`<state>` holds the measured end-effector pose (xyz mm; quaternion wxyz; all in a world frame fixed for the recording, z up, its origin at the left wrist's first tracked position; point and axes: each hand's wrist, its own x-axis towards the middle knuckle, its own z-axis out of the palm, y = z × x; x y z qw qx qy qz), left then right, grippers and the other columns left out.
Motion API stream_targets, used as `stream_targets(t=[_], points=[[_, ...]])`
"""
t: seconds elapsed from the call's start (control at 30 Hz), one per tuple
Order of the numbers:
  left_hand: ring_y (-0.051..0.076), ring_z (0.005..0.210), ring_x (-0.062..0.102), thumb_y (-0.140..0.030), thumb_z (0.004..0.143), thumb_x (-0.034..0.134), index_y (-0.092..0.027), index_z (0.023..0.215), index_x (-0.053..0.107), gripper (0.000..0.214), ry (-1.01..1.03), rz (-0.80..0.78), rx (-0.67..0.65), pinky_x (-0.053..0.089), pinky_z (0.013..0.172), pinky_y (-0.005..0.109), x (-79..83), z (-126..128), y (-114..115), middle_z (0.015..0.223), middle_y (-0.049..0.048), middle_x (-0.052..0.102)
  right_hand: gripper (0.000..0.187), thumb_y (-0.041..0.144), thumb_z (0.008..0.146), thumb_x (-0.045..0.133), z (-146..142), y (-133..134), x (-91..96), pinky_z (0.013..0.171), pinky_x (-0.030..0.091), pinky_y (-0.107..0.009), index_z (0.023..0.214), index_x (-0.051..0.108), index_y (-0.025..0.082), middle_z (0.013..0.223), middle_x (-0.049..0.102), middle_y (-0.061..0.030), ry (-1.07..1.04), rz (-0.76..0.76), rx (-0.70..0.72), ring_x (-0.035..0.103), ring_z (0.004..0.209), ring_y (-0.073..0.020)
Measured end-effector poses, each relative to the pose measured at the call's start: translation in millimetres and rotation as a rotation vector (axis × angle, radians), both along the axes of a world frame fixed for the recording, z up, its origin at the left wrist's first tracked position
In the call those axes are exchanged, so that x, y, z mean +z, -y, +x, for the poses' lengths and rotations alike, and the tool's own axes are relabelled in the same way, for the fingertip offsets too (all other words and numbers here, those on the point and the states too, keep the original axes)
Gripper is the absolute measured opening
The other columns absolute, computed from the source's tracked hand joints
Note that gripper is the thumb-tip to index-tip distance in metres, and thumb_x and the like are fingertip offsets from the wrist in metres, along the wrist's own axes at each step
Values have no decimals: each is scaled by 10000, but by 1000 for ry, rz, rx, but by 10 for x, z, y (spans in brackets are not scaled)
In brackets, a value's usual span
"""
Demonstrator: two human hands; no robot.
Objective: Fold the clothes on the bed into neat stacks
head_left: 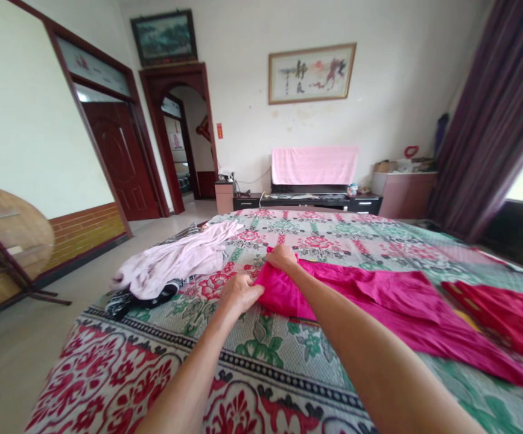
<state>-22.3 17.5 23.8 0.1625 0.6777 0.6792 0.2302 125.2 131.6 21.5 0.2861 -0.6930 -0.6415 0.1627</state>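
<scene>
- Pale walls (pixel 238 36) stand behind a flowered cover (pixel 261 352) spread wide below the hands.
- Far left, a round wooden tabletop (pixel 26 226) is tipped on its side, near a dark red door (pixel 114 160).
- Next, pale pink clothing (pixel 175 259) lies rumpled, partly over a black-and-white cloth (pixel 123 303).
- Left hand (pixel 242 291): fingers pinching the near left corner of a magenta garment (pixel 392 289), which lies lengthwise across the cover's middle and right.
- Right hand (pixel 282 257): fingers curled, grasping the same garment's far left corner.
- Farther right, a red garment (pixel 510 313) lies just beside the magenta one.
- Rightmost, a purple curtain (pixel 482 120) hangs.
</scene>
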Motion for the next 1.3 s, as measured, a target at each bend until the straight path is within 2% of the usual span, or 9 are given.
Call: stream_targets(t=[0.1,0.2,0.37,0.53,0.7,0.77,0.93,1.1,1.3], points=[[134,609,537,-330,681,599,-187,633,602,151,168,106,-57,340,563,226,30,109,33,583,-15,581,149,229,759,596,229,91,87,565,470,-214,648,642,143,572,621,-64,-175,3,-33,641,669,-177],[114,635,531,-261,678,591,-178,729,617,101,265,198,-180,358,587,207,59,313,105,646,-28,603,196,238,798,556,502,240,191,480,437,-173,623,588,156,493,547,3,-366,7,-19,560,501,-104],[114,631,534,-201,681,578,-178,807,662,153,207,273,-332,374,620,222,154,756,294,661,-23,620,229,299,785,617,1016,497,276,437,420,-156,619,535,164,472,515,37,-596,34,4,483,427,-66],[129,659,573,-202,696,575,-191,844,696,192,121,275,-420,398,654,238,175,1133,428,689,-1,656,244,331,782,623,1427,747,204,454,446,-171,635,513,170,469,508,44,-694,16,-20,495,430,-73],[150,699,612,-226,746,557,-204,896,704,211,1,225,-448,402,663,253,36,1356,483,742,21,693,173,320,839,516,1550,977,8,487,484,-211,798,570,161,571,590,21,-720,-22,-55,552,479,-99],[155,702,615,-224,758,552,-203,901,703,209,-34,225,-464,404,663,256,-16,1391,504,748,26,695,191,298,812,551,1547,1019,-79,506,488,-215,938,586,159,642,634,12,-693,-17,-70,579,521,-110],[149,736,611,-198,770,548,-197,899,698,198,-7,288,-471,415,712,254,-82,1403,550,790,31,696,565,140,704,600,1551,1027,-179,631,489,-212,1255,477,179,884,705,-15,-346,76,-162,644,714,-135],[150,744,600,-196,784,534,-187,906,688,197,22,320,-498,419,720,257,-113,1421,569,817,39,687,623,120,700,584,1575,1067,-85,685,467,-210,1305,444,169,936,717,-28,-200,163,-113,652,791,-147],[161,783,612,-228,779,558,-204,957,691,223,51,291,-582,446,759,266,-147,1463,593,866,43,691,570,89,718,562,1577,1104,-54,752,450,-219,1281,486,138,970,708,-60,-29,150,-124,648,860,-165]])
